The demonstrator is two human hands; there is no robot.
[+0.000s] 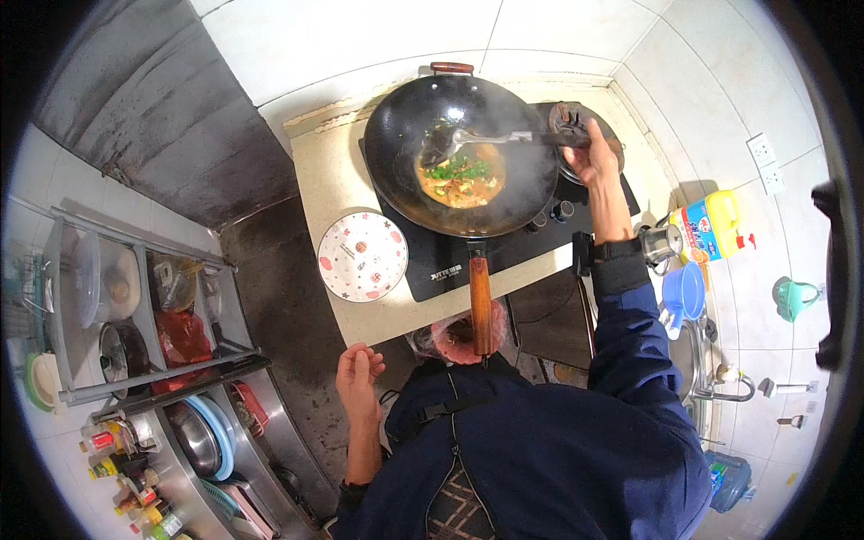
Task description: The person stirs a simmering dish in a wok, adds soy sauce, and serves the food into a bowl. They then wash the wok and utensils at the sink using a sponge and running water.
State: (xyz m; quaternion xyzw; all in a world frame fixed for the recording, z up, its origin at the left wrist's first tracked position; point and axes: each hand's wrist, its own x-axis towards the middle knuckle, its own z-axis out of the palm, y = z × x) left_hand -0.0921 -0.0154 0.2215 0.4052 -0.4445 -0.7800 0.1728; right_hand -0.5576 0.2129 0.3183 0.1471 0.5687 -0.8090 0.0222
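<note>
My right hand (595,156) grips the dark handle of a metal spatula (496,138) over a large black wok (398,128). The spatula's blade sits at the edge of the food (466,177), a reddish-orange broth topped with chopped green herbs. Steam rises and blurs the wok's right side. Toward me points the wok's wooden handle (480,300), with nobody holding it. My left hand (359,372) hovers by the counter's front left corner, fingers loosely curled and nothing in them. A patterned white bowl (363,256) stands on the counter left of the wok.
The wok sits on a black cooktop (432,270); a second burner (611,145) lies to its right. Along the right are a yellow oil jug (717,226), a metal cup (661,244), a blue dipper (683,291) and a sink (688,358). A metal shelf (162,371) holds pots and bowls at left.
</note>
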